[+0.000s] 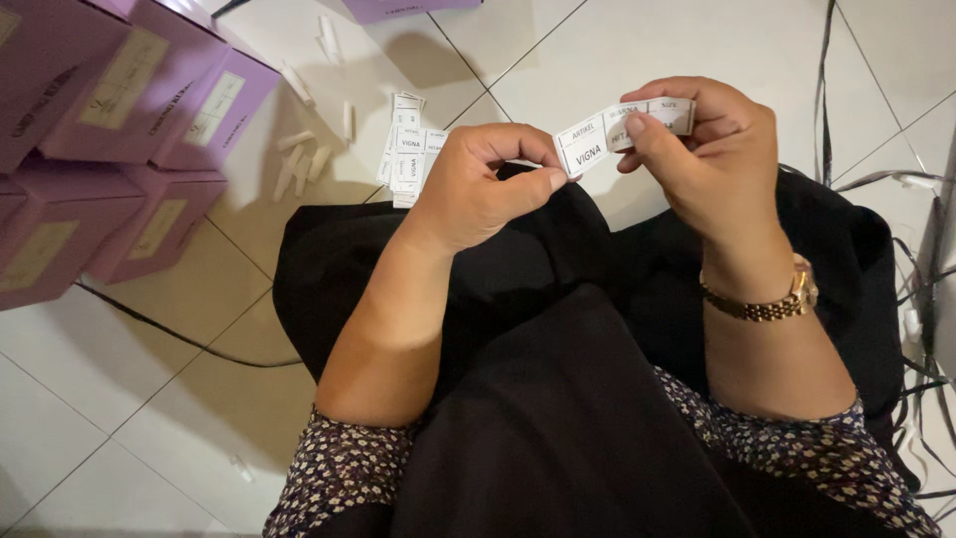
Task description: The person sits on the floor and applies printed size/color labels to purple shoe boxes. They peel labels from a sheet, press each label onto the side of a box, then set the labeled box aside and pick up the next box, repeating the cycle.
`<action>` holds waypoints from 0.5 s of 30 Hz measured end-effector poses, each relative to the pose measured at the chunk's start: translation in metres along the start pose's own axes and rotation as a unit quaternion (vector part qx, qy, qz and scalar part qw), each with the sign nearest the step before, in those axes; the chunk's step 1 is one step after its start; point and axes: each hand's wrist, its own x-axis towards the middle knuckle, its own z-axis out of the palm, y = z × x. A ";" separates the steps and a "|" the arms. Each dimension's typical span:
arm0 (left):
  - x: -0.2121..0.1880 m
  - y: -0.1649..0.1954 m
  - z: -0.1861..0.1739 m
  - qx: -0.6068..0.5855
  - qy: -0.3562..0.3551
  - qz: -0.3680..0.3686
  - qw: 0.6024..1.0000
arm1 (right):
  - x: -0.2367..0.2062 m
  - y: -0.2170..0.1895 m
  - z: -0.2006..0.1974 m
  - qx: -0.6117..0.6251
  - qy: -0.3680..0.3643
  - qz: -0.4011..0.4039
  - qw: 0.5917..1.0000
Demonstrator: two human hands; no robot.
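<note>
I hold a short white strip of printed paper labels (609, 133) between both hands above my lap. My left hand (483, 184) pinches the strip's left end with thumb and forefinger. My right hand (709, 149) grips its right part, thumb on top; a gold watch (772, 299) is on that wrist. A black garment (558, 379) covers my lap beneath the hands. More white labels (406, 154) lie in a loose pile on the tiled floor just beyond my left hand.
Several purple boxes (119, 110) with pale labels are stacked at the left. Small white paper scraps (304, 159) litter the cream tiles near them. A black cable (179, 334) runs across the floor at left, and thin dark straps (926, 229) lie at the right edge.
</note>
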 end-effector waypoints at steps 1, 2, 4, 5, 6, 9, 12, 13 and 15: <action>0.000 -0.001 0.000 -0.007 -0.004 0.001 1.000 | 0.002 -0.001 0.003 -0.008 0.006 0.008 1.000; 0.000 -0.002 0.001 -0.007 0.001 -0.017 1.000 | 0.003 -0.003 0.007 -0.007 0.012 0.013 1.000; 0.000 -0.004 0.001 -0.006 0.010 -0.054 0.998 | 0.006 -0.007 0.013 -0.003 0.025 0.022 0.999; 0.000 -0.005 0.001 -0.017 0.016 -0.051 0.998 | 0.006 -0.010 0.015 -0.049 0.036 -0.043 0.997; 0.000 -0.006 0.001 -0.027 0.021 -0.047 0.998 | 0.006 -0.014 0.016 -0.094 0.047 -0.108 0.989; 0.002 -0.009 0.000 -0.014 0.041 -0.029 0.999 | 0.004 -0.021 0.018 -0.254 0.043 -0.208 0.943; 0.004 -0.011 0.000 -0.003 0.057 -0.020 0.998 | 0.000 -0.020 0.019 -0.315 0.001 -0.227 0.922; 0.004 -0.011 0.000 -0.004 0.060 -0.018 0.998 | 0.000 -0.017 0.019 -0.312 -0.011 -0.224 0.923; 0.004 -0.011 0.002 -0.003 0.066 -0.031 0.997 | -0.001 -0.011 0.020 -0.299 -0.029 -0.216 0.929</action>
